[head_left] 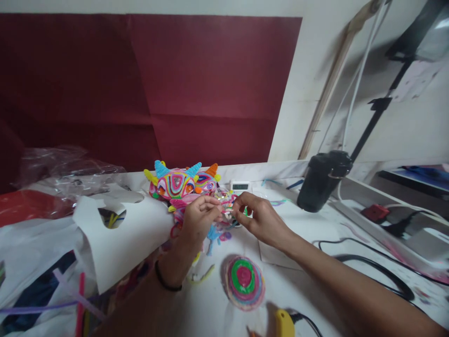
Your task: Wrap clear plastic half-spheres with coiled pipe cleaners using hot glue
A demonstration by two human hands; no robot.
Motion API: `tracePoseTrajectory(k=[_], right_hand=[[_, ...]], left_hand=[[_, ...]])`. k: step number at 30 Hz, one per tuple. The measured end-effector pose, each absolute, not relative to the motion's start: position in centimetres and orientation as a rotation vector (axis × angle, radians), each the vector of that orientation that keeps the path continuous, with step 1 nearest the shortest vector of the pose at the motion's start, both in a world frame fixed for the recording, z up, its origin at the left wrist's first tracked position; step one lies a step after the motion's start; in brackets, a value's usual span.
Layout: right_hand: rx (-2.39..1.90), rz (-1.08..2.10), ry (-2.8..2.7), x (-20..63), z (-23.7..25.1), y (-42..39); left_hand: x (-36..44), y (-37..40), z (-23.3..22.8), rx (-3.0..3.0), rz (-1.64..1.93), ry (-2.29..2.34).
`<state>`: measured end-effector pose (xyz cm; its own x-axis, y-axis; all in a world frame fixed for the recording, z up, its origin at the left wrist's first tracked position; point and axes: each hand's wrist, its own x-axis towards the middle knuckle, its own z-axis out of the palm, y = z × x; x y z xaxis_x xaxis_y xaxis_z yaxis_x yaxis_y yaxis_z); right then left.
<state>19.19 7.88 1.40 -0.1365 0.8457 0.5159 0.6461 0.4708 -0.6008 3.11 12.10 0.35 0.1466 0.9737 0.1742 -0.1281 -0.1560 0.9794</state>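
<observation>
Centrally, left hand (pixel 198 220) and right hand (pixel 257 217) each grip-pinch a small craft piece (pixel 226 208); bare table (pixel 308 229) lies rightward.

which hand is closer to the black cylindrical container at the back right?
Right. The right hand is just left of the black cylindrical container, with bare table between them. The left hand is further left, beyond the right hand, by the colourful pipe-cleaner figures.

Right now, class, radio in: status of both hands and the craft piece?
Left hand and right hand both pinching small multicoloured piece. Horned pipe-cleaner figures just behind. Coiled disc lies nearer, apart from hands.
</observation>
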Motion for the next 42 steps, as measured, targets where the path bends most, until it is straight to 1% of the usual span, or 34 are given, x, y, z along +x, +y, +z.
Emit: tracePoseTrajectory(k=[7,11,16,21,23,28,31,34,38,42], right_hand=[[-1.352,0.469,-1.725,19.8,0.8,8.4],[-1.375,0.542,-1.692,20.8,0.4,8.7],[-1.382,0.573,-1.751,21.8,0.3,8.2],[-1.364,0.536,-1.79,22.2,0.6,7.9],[-1.338,0.418,-1.832,21.9,0.7,7.6],[-1.141,-0.147,-2.049,20.4,0.7,7.2],[-1.113,-0.23,-2.144,19.8,0.4,7.4],[-1.097,-0.057,-2.086,19.7,0.3,7.9],[-1.15,0.452,-1.848,20.0,0.5,8.0],[-1.094,0.925,-1.611,20.0,0.9,7.8]], left_hand=[[2.7,12.7,-0.1,1.398,1.358,0.938],[2.4,13.1,0.0,1.32,1.373,0.953],[2.5,13.0,-0.1,1.231,1.311,0.932],[2.6,12.8,-0.1,1.132,1.243,0.912],[2.7,12.7,0.1,1.101,1.214,0.888],[2.8,12.1,0.5,1.047,1.141,0.841],[2.9,11.8,0.6,1.012,1.09,0.783],[3.0,11.7,0.7,0.993,1.04,0.706],[3.1,11.5,0.9,1.076,1.043,0.658],[3.3,11.3,1.1,1.256,1.113,0.773]])
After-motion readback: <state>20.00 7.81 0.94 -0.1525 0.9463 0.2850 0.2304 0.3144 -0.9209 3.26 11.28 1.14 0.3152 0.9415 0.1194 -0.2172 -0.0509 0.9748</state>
